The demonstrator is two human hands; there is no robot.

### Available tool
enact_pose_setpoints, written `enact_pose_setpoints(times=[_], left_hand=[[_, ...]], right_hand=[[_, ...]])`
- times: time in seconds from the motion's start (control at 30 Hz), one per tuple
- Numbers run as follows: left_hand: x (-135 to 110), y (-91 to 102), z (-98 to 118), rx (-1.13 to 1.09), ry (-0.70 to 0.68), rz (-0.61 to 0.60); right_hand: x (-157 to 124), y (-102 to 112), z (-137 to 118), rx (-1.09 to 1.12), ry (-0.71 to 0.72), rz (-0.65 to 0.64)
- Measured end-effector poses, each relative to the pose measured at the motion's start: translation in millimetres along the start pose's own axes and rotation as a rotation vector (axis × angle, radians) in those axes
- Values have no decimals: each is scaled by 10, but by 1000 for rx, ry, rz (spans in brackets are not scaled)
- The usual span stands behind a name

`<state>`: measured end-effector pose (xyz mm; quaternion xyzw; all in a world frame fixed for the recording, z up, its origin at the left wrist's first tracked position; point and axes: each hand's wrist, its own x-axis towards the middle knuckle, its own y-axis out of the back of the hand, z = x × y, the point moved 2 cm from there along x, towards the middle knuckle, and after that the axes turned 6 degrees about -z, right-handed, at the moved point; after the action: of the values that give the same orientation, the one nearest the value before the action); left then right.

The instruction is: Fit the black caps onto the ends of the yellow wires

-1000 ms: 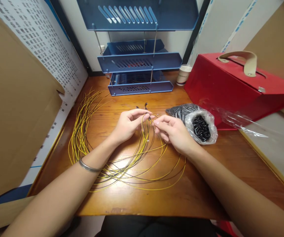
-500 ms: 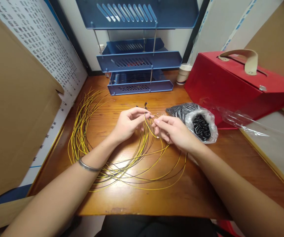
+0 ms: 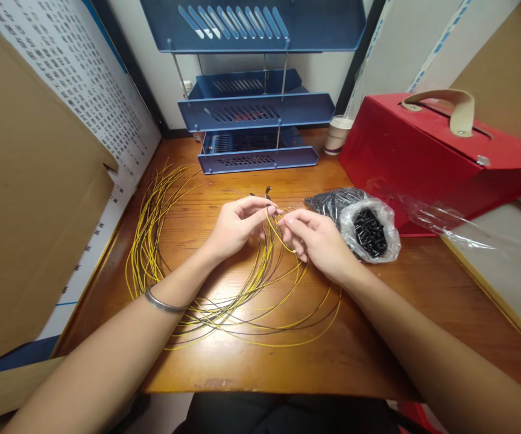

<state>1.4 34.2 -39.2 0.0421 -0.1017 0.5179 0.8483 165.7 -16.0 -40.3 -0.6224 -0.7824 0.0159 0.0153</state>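
Observation:
A bundle of thin yellow and black wires point(image 3: 145, 253) arcs over the left part of the wooden table and loops below my hands. My left hand point(image 3: 241, 228) is closed, its thumb and forefinger pinching a yellow wire point(image 3: 279, 240) near the end. Just to its right, my right hand point(image 3: 311, 238) is closed too, with thumb and forefinger together close to that wire. Whatever lies between its fingertips is too small to make out. Beyond my left fingertips, small black pieces point(image 3: 268, 191) show at wire ends. Near my right hand lies an open clear plastic bag point(image 3: 393, 244) of small black tubular pieces point(image 3: 369, 232).
A blue tiered tray rack point(image 3: 260, 111) stands at the back, with a paper cup point(image 3: 337, 134) beside it. A red box point(image 3: 405, 163) with a beige handle point(image 3: 462, 114) fills the right rear. Brown cardboard point(image 3: 29, 199) rises on the left.
My right hand has shifted slightly, and its lower fingers have moved a little down and to the right. My left hand keeps its pinch on the wire, almost still.

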Motion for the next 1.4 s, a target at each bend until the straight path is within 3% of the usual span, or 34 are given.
enact_pose_setpoints(times=[0.23,0.47,0.7,0.9,1.1,1.4], left_hand=[[-36,-39,20,46,14,-98],[-19,-28,28,74,-31,-47],[-43,-44,23,166,-28,-101],[-35,-21,30,182,-68,-40],[-50,-58,52,173,-35,-108],[-10,10,-1,89,-65,3]], right_hand=[[-6,10,-62,-5,13,14],[-15,35,-57,21,17,113],[-19,4,-67,-28,31,103],[-40,11,-57,-10,51,188],[-46,-14,-46,8,44,159],[-31,0,-22,48,42,159]])
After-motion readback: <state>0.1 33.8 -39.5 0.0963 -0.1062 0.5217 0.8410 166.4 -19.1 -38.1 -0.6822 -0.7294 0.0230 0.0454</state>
